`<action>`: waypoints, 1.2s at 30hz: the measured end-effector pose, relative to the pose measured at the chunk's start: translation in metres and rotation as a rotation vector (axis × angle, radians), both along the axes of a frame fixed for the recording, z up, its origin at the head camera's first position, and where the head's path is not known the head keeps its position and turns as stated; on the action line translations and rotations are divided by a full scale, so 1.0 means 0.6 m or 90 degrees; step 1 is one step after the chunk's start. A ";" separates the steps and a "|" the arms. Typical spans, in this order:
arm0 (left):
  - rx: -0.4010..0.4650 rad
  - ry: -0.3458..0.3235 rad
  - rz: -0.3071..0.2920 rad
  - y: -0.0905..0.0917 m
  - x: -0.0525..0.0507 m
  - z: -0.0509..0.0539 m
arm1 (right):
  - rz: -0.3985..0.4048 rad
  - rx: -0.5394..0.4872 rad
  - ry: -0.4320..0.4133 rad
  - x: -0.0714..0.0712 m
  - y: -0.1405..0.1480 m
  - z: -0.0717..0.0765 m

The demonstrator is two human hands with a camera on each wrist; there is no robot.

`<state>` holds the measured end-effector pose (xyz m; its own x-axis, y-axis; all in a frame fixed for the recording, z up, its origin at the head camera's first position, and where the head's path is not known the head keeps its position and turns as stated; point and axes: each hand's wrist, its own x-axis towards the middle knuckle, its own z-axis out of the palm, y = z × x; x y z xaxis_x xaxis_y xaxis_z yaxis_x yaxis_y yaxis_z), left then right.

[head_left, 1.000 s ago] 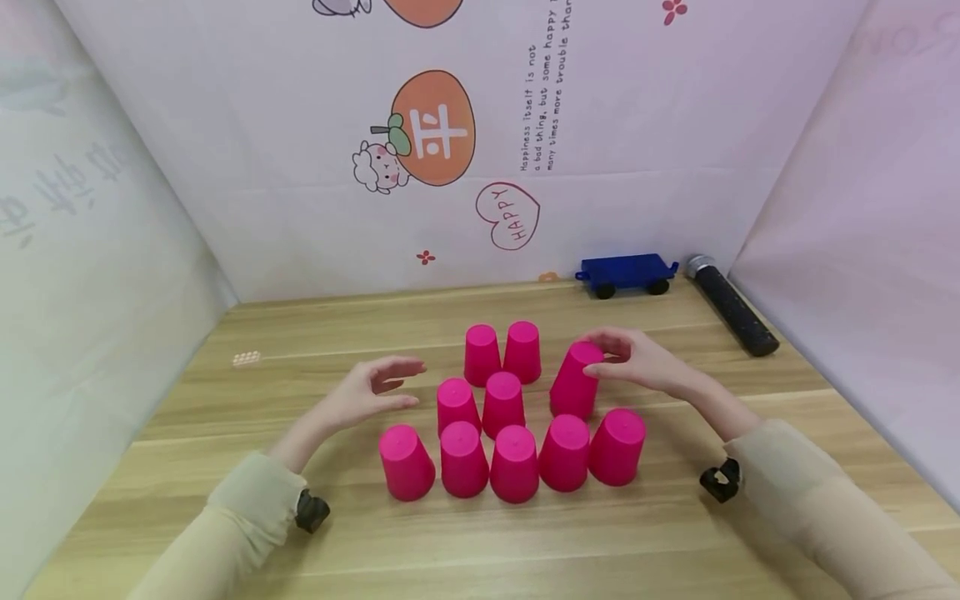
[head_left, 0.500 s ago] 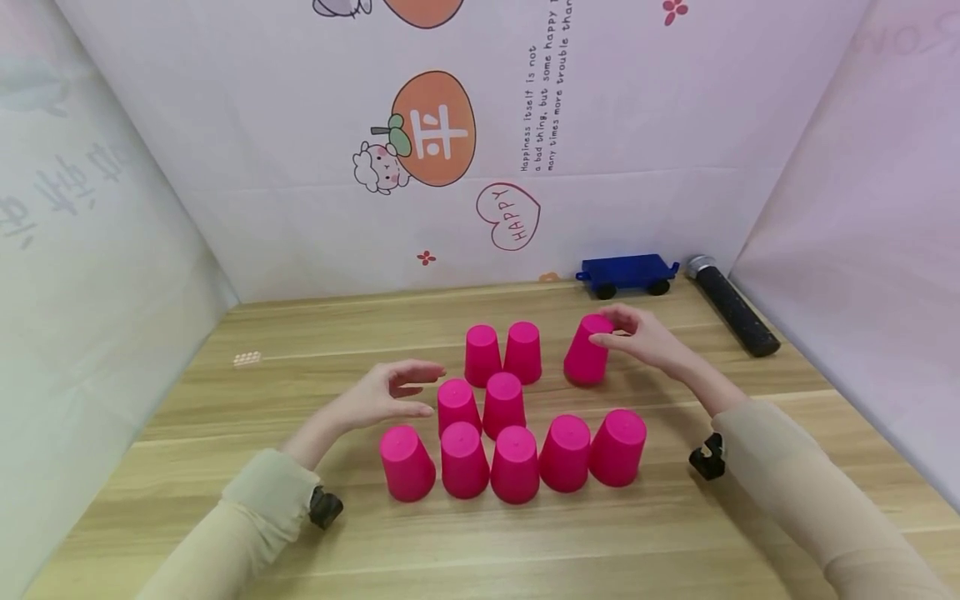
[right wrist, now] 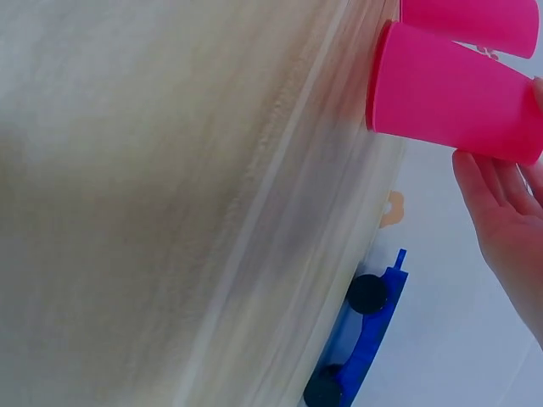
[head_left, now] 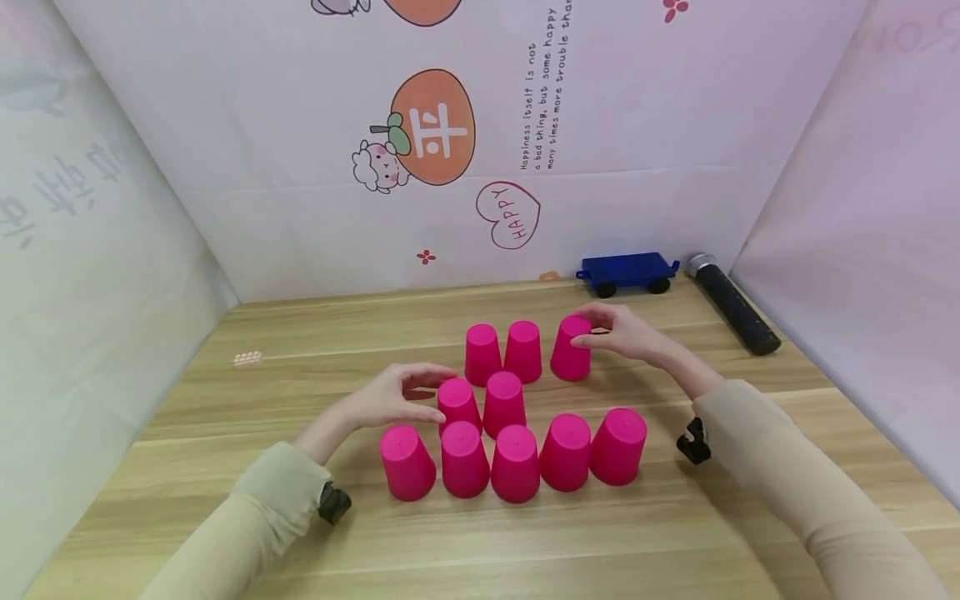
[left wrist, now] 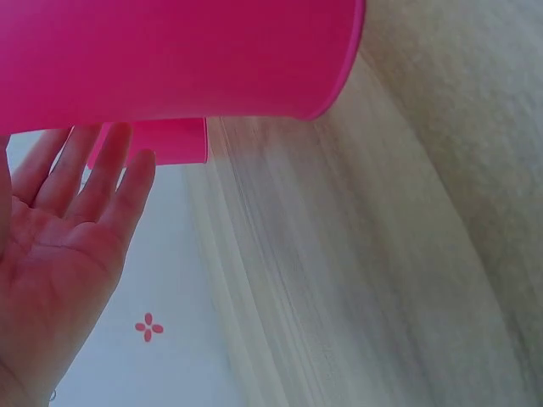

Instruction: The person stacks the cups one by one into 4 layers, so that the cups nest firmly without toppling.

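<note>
Upside-down pink cups stand in rows on the wooden table. My right hand (head_left: 618,333) holds the rightmost back-row cup (head_left: 572,354) near its top, thumb in front and fingers behind. In the right wrist view, that cup (right wrist: 454,93) stands close to another one, fingers (right wrist: 492,182) against its side. My left hand (head_left: 390,396) reaches beside the left middle-row cup (head_left: 459,404), thumb and fingers spread to either side of it. The left wrist view shows straight fingers (left wrist: 102,182) partly behind a near cup (left wrist: 187,59); contact cannot be told.
Several pink cups form the front row, among them a centre cup (head_left: 515,467). A blue toy wagon (head_left: 628,273) and a black microphone (head_left: 731,304) lie at the back right. White printed sheets (head_left: 300,167) wall the table at back and sides.
My right hand has carried its cup from the middle row to the back, then left beside the two back cups. My left hand has moved right to the left middle-row cup.
</note>
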<state>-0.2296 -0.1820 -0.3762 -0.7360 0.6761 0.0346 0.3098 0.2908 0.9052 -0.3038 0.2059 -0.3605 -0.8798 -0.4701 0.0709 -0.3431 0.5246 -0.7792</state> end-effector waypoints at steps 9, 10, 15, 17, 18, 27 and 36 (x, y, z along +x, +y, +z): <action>0.000 -0.005 -0.014 0.008 -0.002 0.002 | 0.038 0.012 -0.011 -0.006 -0.015 0.004; 0.000 -0.005 -0.015 0.009 -0.002 0.002 | 0.040 0.012 -0.012 -0.006 -0.015 0.004; 0.002 -0.003 -0.016 0.012 -0.004 0.002 | 0.047 0.017 -0.018 -0.007 -0.016 0.005; 0.003 0.002 -0.015 0.012 -0.004 0.002 | 0.047 0.017 -0.019 -0.007 -0.015 0.003; 0.002 0.005 -0.013 0.012 -0.004 0.001 | 0.046 0.018 -0.018 -0.007 -0.015 0.002; 0.001 -0.003 0.007 0.010 -0.004 0.000 | 0.043 -0.001 -0.024 -0.009 -0.017 -0.005; -0.004 0.006 0.014 0.013 -0.004 -0.001 | 0.043 0.000 -0.032 -0.006 -0.014 -0.005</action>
